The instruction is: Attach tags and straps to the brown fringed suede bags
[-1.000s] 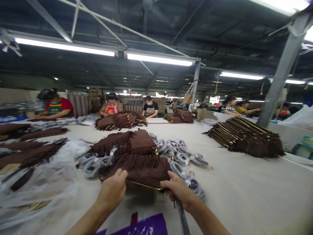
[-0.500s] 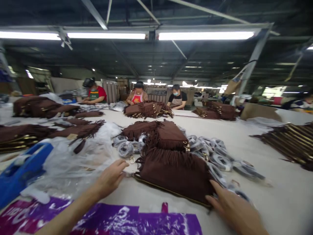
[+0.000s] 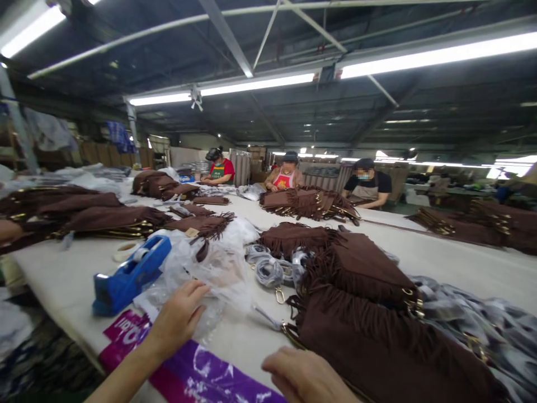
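My left hand (image 3: 178, 319) reaches over the table at the edge of a heap of clear plastic bags (image 3: 226, 268). Its fingers are extended and the thumb stands apart; whether they touch the plastic I cannot tell. My right hand (image 3: 308, 376) is low in the view, loosely bent with nothing visible in it, in front of a dark brown fringed bag (image 3: 377, 341). That bag lies flat, with a gold zip along its near edge and a strip with a metal clasp (image 3: 272, 320) at its left corner. Another brown bag (image 3: 369, 263) lies behind it.
A blue tape dispenser (image 3: 130, 274) stands left of the plastic. Purple printed plastic (image 3: 210, 369) covers the near edge. Wrapped straps (image 3: 474, 319) lie at right, more straps (image 3: 268, 271) behind the clasp. Brown bag piles (image 3: 113, 221) fill the left. Several people sit across the table.
The view has swung left. My right hand has left the brown bag's right end and come toward its left corner. My left hand has moved from the clasp strip toward the clear plastic.
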Demonstrator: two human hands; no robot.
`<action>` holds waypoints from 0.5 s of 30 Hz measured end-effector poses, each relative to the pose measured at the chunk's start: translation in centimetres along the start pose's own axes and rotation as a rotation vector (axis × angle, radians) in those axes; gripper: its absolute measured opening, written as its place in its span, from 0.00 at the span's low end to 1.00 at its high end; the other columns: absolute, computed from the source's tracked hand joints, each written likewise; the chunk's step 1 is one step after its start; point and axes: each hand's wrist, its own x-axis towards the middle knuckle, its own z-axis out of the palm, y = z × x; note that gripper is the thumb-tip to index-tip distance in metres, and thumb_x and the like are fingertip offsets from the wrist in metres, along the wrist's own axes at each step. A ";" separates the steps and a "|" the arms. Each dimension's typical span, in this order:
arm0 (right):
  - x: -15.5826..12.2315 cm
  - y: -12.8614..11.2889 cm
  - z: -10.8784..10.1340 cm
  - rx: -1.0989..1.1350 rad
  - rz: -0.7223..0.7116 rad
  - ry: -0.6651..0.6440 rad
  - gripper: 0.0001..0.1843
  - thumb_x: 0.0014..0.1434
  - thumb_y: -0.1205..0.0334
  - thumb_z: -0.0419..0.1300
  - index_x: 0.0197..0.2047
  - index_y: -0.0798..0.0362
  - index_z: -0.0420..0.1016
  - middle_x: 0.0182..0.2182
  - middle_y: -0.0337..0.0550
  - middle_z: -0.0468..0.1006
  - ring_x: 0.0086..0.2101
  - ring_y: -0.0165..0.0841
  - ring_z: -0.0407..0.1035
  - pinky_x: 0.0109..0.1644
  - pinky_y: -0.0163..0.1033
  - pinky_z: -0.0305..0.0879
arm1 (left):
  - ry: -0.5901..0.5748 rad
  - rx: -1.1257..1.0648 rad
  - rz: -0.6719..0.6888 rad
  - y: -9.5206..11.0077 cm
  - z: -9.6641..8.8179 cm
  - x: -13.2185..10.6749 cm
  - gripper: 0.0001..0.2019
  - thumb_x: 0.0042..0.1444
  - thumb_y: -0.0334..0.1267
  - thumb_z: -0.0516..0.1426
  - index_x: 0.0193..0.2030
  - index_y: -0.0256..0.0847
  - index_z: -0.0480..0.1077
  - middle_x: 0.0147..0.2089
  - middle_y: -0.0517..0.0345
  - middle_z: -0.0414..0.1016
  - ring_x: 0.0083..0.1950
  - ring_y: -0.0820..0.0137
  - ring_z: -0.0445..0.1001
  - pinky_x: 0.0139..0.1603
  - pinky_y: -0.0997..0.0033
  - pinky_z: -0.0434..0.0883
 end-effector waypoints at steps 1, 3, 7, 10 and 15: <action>1.6 -0.8 0.4 0.041 -0.007 -0.042 0.16 0.58 0.70 0.55 0.47 0.49 0.78 0.39 0.45 0.82 0.39 0.37 0.77 0.40 0.32 0.66 | -0.024 0.015 -0.002 -0.3 0.1 -0.1 0.18 0.55 0.29 0.52 0.51 0.40 0.72 0.53 0.47 0.74 0.55 0.57 0.72 0.56 0.56 0.70; 4.2 -2.0 1.4 0.076 0.043 -0.067 0.14 0.60 0.68 0.56 0.46 0.50 0.79 0.40 0.46 0.82 0.41 0.38 0.76 0.44 0.34 0.66 | -0.088 0.015 0.004 -0.7 0.4 -0.4 0.18 0.53 0.26 0.52 0.50 0.40 0.73 0.54 0.47 0.73 0.56 0.58 0.71 0.58 0.56 0.70; 8.4 -2.7 3.9 -0.033 0.274 0.057 0.09 0.62 0.62 0.58 0.42 0.54 0.78 0.39 0.49 0.80 0.42 0.41 0.75 0.44 0.38 0.65 | -0.122 -0.008 0.011 -0.2 0.4 -1.1 0.17 0.53 0.24 0.50 0.46 0.39 0.73 0.53 0.47 0.74 0.56 0.59 0.71 0.57 0.57 0.70; 11.1 -3.2 5.1 -0.133 0.313 0.106 0.10 0.60 0.58 0.59 0.41 0.54 0.76 0.39 0.49 0.79 0.39 0.41 0.75 0.39 0.38 0.65 | -0.136 -0.038 0.085 1.1 0.4 -1.2 0.19 0.54 0.24 0.50 0.49 0.40 0.72 0.53 0.48 0.74 0.56 0.59 0.70 0.58 0.57 0.69; 10.9 -4.4 3.8 -0.248 0.363 -0.051 0.17 0.59 0.76 0.51 0.46 0.56 0.76 0.42 0.54 0.79 0.40 0.42 0.76 0.35 0.38 0.64 | -0.286 -0.017 0.224 2.1 2.2 -0.9 0.19 0.58 0.26 0.49 0.54 0.41 0.71 0.57 0.50 0.73 0.58 0.58 0.68 0.60 0.54 0.65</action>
